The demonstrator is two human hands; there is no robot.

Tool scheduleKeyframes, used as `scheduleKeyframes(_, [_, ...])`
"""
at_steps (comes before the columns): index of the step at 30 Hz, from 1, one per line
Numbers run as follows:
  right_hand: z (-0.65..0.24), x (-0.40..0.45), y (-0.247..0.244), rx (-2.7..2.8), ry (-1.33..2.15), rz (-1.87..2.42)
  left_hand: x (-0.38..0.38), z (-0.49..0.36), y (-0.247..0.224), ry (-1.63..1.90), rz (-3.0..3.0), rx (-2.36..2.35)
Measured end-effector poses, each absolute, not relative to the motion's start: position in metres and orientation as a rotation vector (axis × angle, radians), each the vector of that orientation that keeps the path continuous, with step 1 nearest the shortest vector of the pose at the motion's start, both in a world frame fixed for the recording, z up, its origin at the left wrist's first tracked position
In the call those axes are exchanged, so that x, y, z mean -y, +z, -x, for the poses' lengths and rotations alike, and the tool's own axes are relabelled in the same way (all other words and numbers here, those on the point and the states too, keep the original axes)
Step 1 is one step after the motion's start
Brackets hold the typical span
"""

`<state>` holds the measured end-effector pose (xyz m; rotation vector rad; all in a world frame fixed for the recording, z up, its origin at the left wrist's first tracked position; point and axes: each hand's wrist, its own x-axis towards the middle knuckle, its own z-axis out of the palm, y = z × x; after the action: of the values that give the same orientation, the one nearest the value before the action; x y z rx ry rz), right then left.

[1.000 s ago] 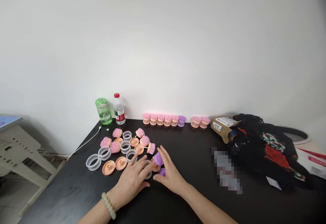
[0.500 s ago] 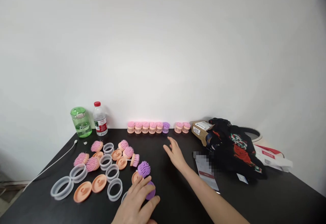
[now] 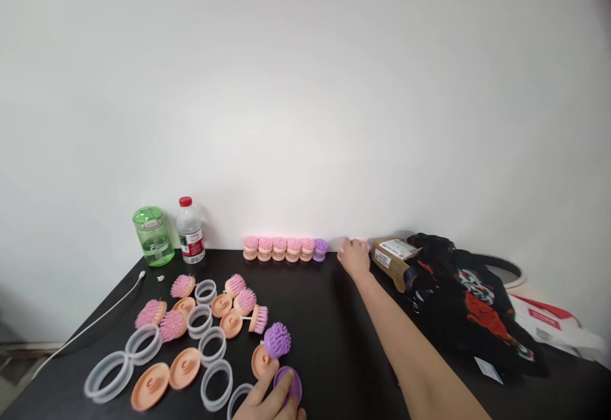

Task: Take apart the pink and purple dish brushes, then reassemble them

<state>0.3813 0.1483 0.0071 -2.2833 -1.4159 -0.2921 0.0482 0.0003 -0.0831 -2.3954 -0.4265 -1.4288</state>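
By the wall, my right hand (image 3: 354, 257) is closed over a pink scrub brush (image 3: 366, 246), only bits of which show around the fingers. To its left runs a row of upright pink brushes (image 3: 279, 248) with a purple brush (image 3: 320, 250) at the end. At the near edge my left hand (image 3: 270, 404) lies low with fingers stretched out, its fingertips on a purple disc (image 3: 294, 383). Just beyond it are an orange disc (image 3: 261, 361) and a purple bristle head (image 3: 277, 340). A clear ring (image 3: 238, 394) is partly hidden beside this hand.
At left lie pink bristle heads (image 3: 172, 324), orange discs (image 3: 185, 368) and clear rings (image 3: 217, 385). A green container (image 3: 153, 238), a water bottle (image 3: 191, 235) and a white cable (image 3: 100, 315) are behind. A cardboard box (image 3: 394, 264) and black patterned bag (image 3: 458, 318) lie at right.
My right hand has reached forward and right, from open above the table to closed over the brush by the wall. My left hand has dropped slightly lower in view, still beside the purple disc.
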Motion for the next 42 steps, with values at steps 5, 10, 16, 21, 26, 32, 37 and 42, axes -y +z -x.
scheduleKeyframes(5, [-0.378,-0.132,0.014,1.48,-0.192,2.31,0.002,-0.037,-0.074,-1.218,2.478,0.494])
scheduleKeyframes(10, [-0.347,-0.088,0.014,1.574,0.052,2.188,0.001,-0.014,-0.055,-0.898,2.568,0.514])
scheduleKeyframes(16, [-0.284,-0.015,0.011,1.581,0.369,1.898,0.005,0.0,-0.021,-0.897,2.794,0.675])
scheduleKeyframes(21, [-0.223,0.026,0.014,1.52,0.74,1.449,0.017,-0.006,0.022,-1.159,2.999,1.091])
scheduleKeyframes(26, [-0.191,0.039,0.01,1.399,0.863,1.233,0.017,-0.023,0.032,-1.241,3.031,1.407])
scheduleKeyframes(32, [-0.195,0.043,-0.008,1.435,0.927,1.148,0.017,-0.025,0.0,-1.306,2.897,1.203])
scheduleKeyframes(37, [-0.2,0.048,-0.001,1.601,0.783,1.209,0.017,-0.018,-0.008,-1.394,2.827,0.989])
scheduleKeyframes(42, [-0.212,0.052,0.001,1.842,0.764,0.992,0.013,-0.011,0.005,-1.317,3.06,1.197])
